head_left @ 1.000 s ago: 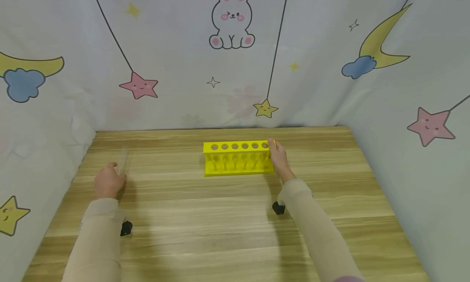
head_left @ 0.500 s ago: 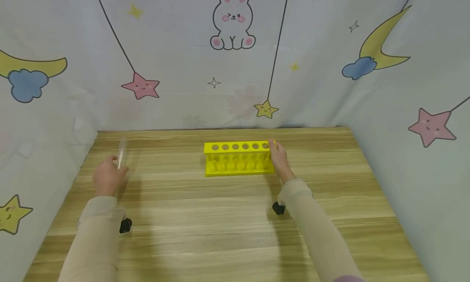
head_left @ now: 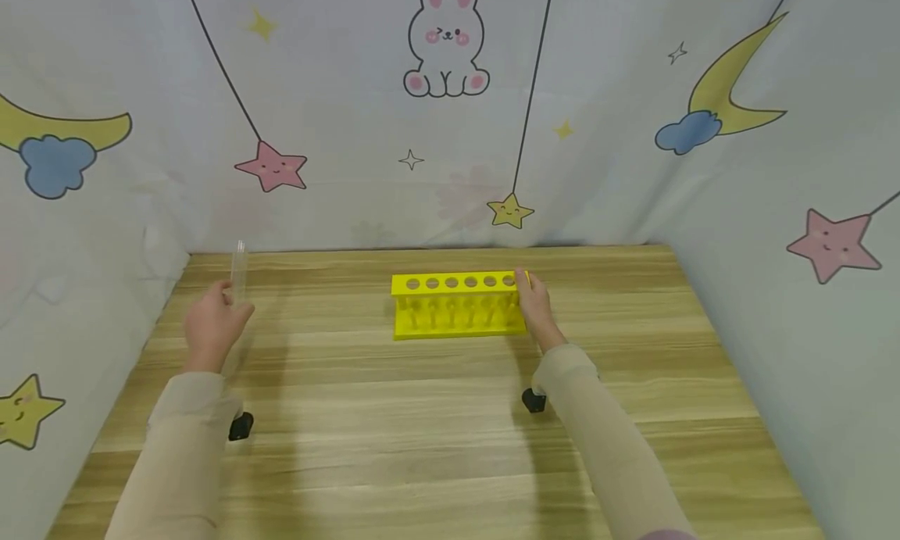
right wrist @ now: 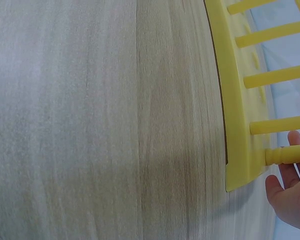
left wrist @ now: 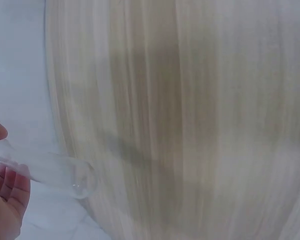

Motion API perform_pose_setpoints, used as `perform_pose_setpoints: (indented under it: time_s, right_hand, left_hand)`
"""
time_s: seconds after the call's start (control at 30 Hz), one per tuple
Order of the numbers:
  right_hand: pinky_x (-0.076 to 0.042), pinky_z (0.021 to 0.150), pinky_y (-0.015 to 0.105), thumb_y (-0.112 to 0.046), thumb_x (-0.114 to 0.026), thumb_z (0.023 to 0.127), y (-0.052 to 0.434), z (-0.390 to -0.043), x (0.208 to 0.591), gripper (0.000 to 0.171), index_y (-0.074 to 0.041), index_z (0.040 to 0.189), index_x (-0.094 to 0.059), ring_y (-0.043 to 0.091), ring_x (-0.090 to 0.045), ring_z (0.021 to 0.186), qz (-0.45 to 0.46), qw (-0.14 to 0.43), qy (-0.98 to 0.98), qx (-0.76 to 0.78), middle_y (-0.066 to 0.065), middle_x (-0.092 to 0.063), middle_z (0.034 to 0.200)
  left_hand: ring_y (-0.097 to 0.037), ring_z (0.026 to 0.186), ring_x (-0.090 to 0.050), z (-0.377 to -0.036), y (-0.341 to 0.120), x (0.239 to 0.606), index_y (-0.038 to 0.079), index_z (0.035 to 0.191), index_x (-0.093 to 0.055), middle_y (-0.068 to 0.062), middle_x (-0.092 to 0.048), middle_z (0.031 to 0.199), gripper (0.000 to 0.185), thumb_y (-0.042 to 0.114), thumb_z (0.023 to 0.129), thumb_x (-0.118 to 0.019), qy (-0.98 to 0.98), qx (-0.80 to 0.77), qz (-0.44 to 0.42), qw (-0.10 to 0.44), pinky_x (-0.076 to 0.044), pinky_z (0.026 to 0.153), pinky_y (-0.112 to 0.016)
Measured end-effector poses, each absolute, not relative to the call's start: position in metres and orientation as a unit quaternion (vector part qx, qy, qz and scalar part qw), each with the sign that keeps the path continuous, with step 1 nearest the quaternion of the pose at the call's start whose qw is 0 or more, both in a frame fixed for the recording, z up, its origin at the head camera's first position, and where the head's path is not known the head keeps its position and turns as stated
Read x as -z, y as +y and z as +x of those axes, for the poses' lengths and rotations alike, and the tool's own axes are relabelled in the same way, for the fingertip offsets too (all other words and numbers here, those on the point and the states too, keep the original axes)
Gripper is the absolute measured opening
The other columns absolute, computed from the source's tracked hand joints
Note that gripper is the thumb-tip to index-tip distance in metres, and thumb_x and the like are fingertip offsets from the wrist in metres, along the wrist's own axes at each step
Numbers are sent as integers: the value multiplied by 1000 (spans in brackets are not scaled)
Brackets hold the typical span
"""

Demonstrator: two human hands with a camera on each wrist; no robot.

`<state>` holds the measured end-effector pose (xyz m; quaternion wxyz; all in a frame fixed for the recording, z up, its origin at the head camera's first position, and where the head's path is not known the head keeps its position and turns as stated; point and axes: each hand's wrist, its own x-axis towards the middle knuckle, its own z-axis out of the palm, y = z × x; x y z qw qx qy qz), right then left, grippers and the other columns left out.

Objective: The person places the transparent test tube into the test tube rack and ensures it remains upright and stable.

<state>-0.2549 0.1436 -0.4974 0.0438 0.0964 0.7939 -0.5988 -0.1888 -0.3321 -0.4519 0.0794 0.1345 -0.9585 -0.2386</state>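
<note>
Left hand (head_left: pixel 214 323) pinches a tube (head_left: pixel 240 270) at nine o'clock from the rack (head_left: pixel 460 291); right hand (head_left: pixel 537 305) grips its three-o'clock end (steadying it, presumably)

Fingers (left wrist: pixel 20 192) pinch a clear tube (left wrist: pixel 54 171), its rounded end toward the wood-grained tabletop (left wrist: pixel 190 120).

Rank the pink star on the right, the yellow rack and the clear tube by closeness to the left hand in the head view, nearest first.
1. Clear tube, held in the left hand.
2. Yellow rack, to that hand's right, near mid-view.
3. Pink star, at the view's far right.
</note>
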Motion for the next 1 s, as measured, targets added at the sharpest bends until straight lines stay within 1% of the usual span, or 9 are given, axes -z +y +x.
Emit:
perform_pose_setpoints:
  time_s: [0.1,0.13,0.23,0.33,0.37,0.47,0.63,0.8,1.0]
  right_hand:
    - [-34,97,40,-54,-31,89,144,-254,499,60,-1,108,-52,26,-42,109,95,36,797,595,15,-49,121]
    - [-37,93,38,-56,-32,88,144,-254,500,60,-2,105,-53,24,-44,104,91,26,797,596,14,-51,117]
    - [-38,92,39,-58,-32,87,145,-254,502,62,-2,105,-53,23,-43,101,91,23,801,591,14,-51,115]
    - [-37,92,38,-56,-32,88,145,-255,502,60,-2,106,-52,23,-43,102,94,31,800,592,14,-50,116]
    - [-34,96,40,-55,-31,89,145,-255,500,60,-1,109,-51,25,-41,105,98,42,800,590,15,-49,119]
    - [-33,97,39,-52,-31,90,144,-255,498,58,0,109,-50,24,-41,106,101,47,798,592,15,-48,120]
    - [-33,99,40,-50,-30,91,144,-255,497,56,0,109,-50,24,-41,109,99,47,799,592,15,-48,121]
    - [-32,100,41,-48,-31,92,144,-254,496,53,-2,109,-51,25,-40,113,102,46,797,594,14,-47,124]
    - [-36,92,36,-47,-32,92,143,-255,498,51,-2,104,-52,23,-42,106,100,39,790,604,14,-49,120]
  left_hand:
    - [-39,86,-53,-189,-329,447,-5,123,-42,-25,-55,102,50,21,81,-49,-958,240,134,78,-41,69,-49]
    - [-39,88,-53,-190,-328,446,-5,123,-42,-26,-55,103,50,21,81,-49,-958,240,135,76,-41,70,-49]
    - [-41,93,-52,-190,-326,444,-4,124,-41,-27,-55,107,51,22,82,-49,-958,240,139,69,-40,74,-51]
    - [-41,95,-52,-191,-326,442,-4,125,-41,-27,-54,108,51,23,82,-50,-959,238,141,67,-40,76,-51]
    - [-41,96,-52,-191,-326,442,-4,125,-41,-27,-54,108,52,23,82,-50,-959,237,141,67,-39,77,-52]
    - [-40,92,-52,-191,-325,440,-5,124,-42,-25,-54,105,51,24,82,-50,-959,235,139,70,-39,74,-50]
    - [-31,80,-50,-191,-324,438,-4,123,-43,-17,-52,96,50,24,82,-47,-959,237,138,76,-38,63,-41]
    - [-32,85,-53,-191,-322,437,-4,123,-43,-17,-54,99,51,27,82,-48,-954,249,145,79,-40,66,-43]
    - [-32,87,-55,-189,-321,438,-4,120,-45,-18,-54,101,48,25,82,-46,-943,277,156,94,-41,70,-43]
